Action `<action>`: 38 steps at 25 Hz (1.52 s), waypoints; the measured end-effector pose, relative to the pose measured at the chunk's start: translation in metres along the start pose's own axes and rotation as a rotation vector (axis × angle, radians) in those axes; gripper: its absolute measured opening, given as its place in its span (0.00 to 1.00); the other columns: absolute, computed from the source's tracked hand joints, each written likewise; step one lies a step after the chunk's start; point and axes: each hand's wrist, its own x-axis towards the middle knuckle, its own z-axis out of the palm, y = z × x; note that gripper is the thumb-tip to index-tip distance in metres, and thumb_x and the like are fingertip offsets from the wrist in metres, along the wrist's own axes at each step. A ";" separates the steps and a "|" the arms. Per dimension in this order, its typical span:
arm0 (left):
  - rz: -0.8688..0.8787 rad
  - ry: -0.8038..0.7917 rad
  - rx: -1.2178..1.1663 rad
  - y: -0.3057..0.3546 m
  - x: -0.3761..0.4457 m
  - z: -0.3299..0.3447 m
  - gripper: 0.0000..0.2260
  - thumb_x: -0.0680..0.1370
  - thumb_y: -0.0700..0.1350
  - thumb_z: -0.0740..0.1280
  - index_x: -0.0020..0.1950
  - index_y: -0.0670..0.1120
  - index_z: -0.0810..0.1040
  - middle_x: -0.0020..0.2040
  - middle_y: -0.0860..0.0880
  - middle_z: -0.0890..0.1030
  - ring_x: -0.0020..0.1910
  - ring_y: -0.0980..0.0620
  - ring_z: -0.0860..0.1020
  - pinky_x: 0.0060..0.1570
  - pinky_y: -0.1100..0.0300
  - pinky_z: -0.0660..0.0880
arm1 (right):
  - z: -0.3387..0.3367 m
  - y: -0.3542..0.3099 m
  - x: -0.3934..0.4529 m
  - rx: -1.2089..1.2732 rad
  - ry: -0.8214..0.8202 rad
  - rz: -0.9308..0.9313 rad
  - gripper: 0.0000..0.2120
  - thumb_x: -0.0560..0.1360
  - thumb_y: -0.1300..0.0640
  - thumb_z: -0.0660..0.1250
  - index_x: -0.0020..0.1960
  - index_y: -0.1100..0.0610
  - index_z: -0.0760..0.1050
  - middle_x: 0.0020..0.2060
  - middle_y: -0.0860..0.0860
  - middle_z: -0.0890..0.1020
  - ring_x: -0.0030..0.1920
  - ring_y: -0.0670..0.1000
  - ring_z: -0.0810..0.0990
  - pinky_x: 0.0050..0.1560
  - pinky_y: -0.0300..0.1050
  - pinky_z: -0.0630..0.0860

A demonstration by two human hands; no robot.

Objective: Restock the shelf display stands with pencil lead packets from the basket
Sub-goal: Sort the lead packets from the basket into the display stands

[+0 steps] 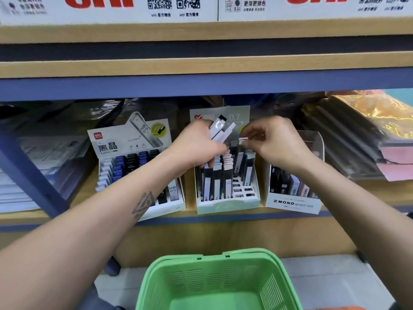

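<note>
Gripping a bunch of white packets fanned up and to the right, the left hand sits over the left part of the middle stand on the shelf. The right hand pinches the top of one packet between thumb and fingertips, just above the stand's far right rows; whether that packet already sits in a slot I cannot tell. Dark and pale packets stand upright in the middle stand, while several near right slots show bare. Left of it stands the deli stand, with blue, black and white packets in rows. Right of it is the MONO stand, also holding upright packets. Near the bottom, below the shelf, sits the green basket, its inside showing only green plastic. Plastic-wrapped stock lies on the far right of the shelf.
</note>
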 end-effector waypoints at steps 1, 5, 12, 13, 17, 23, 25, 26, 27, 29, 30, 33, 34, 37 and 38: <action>0.003 -0.005 0.007 0.000 0.000 0.000 0.06 0.75 0.40 0.71 0.48 0.40 0.77 0.30 0.45 0.79 0.20 0.53 0.74 0.24 0.61 0.70 | 0.002 0.001 0.001 0.000 -0.001 0.001 0.07 0.74 0.58 0.76 0.52 0.53 0.85 0.44 0.47 0.85 0.46 0.45 0.83 0.52 0.43 0.81; 0.009 -0.018 0.019 -0.003 0.001 0.001 0.06 0.75 0.41 0.71 0.47 0.41 0.76 0.29 0.47 0.78 0.19 0.53 0.73 0.25 0.60 0.69 | 0.002 0.003 0.002 0.036 -0.019 0.046 0.06 0.73 0.57 0.77 0.49 0.52 0.85 0.42 0.45 0.85 0.44 0.42 0.83 0.50 0.40 0.80; 0.005 -0.030 0.035 -0.001 0.000 0.006 0.05 0.74 0.38 0.70 0.47 0.41 0.77 0.29 0.47 0.77 0.22 0.52 0.76 0.26 0.59 0.71 | -0.005 -0.002 0.000 0.091 -0.081 0.081 0.08 0.70 0.60 0.79 0.40 0.48 0.83 0.35 0.42 0.84 0.38 0.40 0.82 0.39 0.30 0.74; 0.004 -0.030 0.037 -0.001 0.000 0.006 0.04 0.74 0.38 0.70 0.47 0.41 0.77 0.30 0.47 0.78 0.23 0.52 0.76 0.26 0.59 0.71 | -0.005 -0.003 0.000 0.094 -0.083 0.083 0.09 0.70 0.60 0.79 0.40 0.48 0.83 0.35 0.42 0.84 0.38 0.40 0.82 0.38 0.30 0.73; 0.000 -0.029 0.042 -0.001 0.000 0.006 0.04 0.74 0.39 0.70 0.46 0.42 0.77 0.31 0.46 0.78 0.24 0.51 0.77 0.27 0.58 0.73 | -0.006 -0.002 0.002 0.085 -0.094 0.090 0.09 0.70 0.61 0.78 0.39 0.48 0.83 0.36 0.43 0.84 0.38 0.41 0.82 0.39 0.33 0.74; -0.002 -0.031 0.040 -0.001 -0.001 0.007 0.05 0.74 0.39 0.70 0.48 0.41 0.77 0.32 0.46 0.78 0.22 0.53 0.76 0.26 0.59 0.71 | 0.009 0.004 0.002 0.066 -0.081 0.069 0.04 0.71 0.58 0.78 0.43 0.50 0.85 0.37 0.44 0.85 0.41 0.44 0.83 0.46 0.42 0.81; -0.001 -0.030 0.036 0.000 -0.001 0.007 0.05 0.74 0.39 0.70 0.48 0.41 0.77 0.32 0.46 0.78 0.22 0.53 0.76 0.26 0.59 0.71 | 0.018 0.005 0.001 -0.034 -0.080 0.027 0.03 0.73 0.57 0.76 0.46 0.50 0.85 0.40 0.45 0.86 0.44 0.48 0.83 0.49 0.46 0.81; 0.000 -0.028 0.035 0.000 -0.001 0.007 0.05 0.74 0.38 0.69 0.48 0.41 0.77 0.32 0.46 0.78 0.23 0.52 0.76 0.27 0.59 0.72 | 0.021 0.005 0.000 -0.103 -0.076 -0.001 0.04 0.74 0.57 0.74 0.47 0.49 0.86 0.43 0.46 0.86 0.46 0.51 0.83 0.49 0.47 0.80; 0.000 -0.027 0.034 0.000 -0.001 0.007 0.05 0.74 0.38 0.69 0.48 0.41 0.77 0.32 0.46 0.78 0.23 0.52 0.76 0.28 0.58 0.72 | 0.022 0.004 0.000 -0.182 -0.070 -0.038 0.07 0.75 0.58 0.71 0.48 0.49 0.86 0.46 0.48 0.86 0.48 0.54 0.82 0.50 0.49 0.79; 0.000 -0.030 0.039 0.000 -0.001 0.007 0.05 0.74 0.38 0.69 0.49 0.41 0.77 0.33 0.46 0.78 0.24 0.51 0.77 0.28 0.58 0.73 | 0.022 0.003 0.000 -0.307 -0.078 -0.109 0.10 0.73 0.60 0.67 0.48 0.51 0.86 0.51 0.50 0.84 0.52 0.58 0.80 0.50 0.52 0.78; 0.002 -0.035 0.044 -0.001 -0.001 0.007 0.05 0.74 0.38 0.69 0.49 0.41 0.77 0.33 0.45 0.79 0.24 0.51 0.77 0.29 0.57 0.74 | 0.022 0.001 0.000 -0.324 -0.087 -0.119 0.11 0.72 0.62 0.66 0.47 0.53 0.86 0.51 0.51 0.84 0.52 0.59 0.79 0.51 0.53 0.78; 0.001 -0.035 0.037 -0.002 -0.002 0.007 0.06 0.74 0.39 0.70 0.49 0.41 0.77 0.34 0.44 0.80 0.26 0.51 0.78 0.30 0.56 0.75 | 0.022 0.001 0.000 -0.334 -0.104 -0.124 0.12 0.71 0.63 0.64 0.47 0.55 0.86 0.52 0.51 0.82 0.53 0.59 0.78 0.53 0.53 0.77; -0.001 -0.023 0.015 -0.002 -0.002 0.006 0.06 0.74 0.38 0.70 0.49 0.40 0.77 0.35 0.44 0.79 0.26 0.51 0.79 0.29 0.57 0.74 | 0.022 0.002 0.000 -0.333 -0.102 -0.120 0.13 0.72 0.63 0.64 0.49 0.55 0.85 0.54 0.51 0.82 0.54 0.58 0.79 0.54 0.52 0.77; -0.029 -0.002 -0.203 -0.001 -0.003 0.006 0.07 0.74 0.37 0.72 0.49 0.35 0.77 0.34 0.41 0.78 0.24 0.50 0.76 0.23 0.61 0.69 | 0.014 -0.001 -0.001 0.034 -0.034 0.022 0.14 0.76 0.64 0.65 0.59 0.54 0.83 0.55 0.50 0.84 0.54 0.50 0.81 0.56 0.47 0.79; -0.055 -0.028 -0.322 0.000 -0.005 0.006 0.07 0.74 0.36 0.72 0.48 0.35 0.77 0.34 0.40 0.77 0.25 0.50 0.74 0.22 0.62 0.67 | 0.009 -0.002 -0.001 0.310 -0.038 0.094 0.14 0.77 0.65 0.66 0.60 0.55 0.82 0.53 0.52 0.85 0.50 0.49 0.83 0.53 0.44 0.79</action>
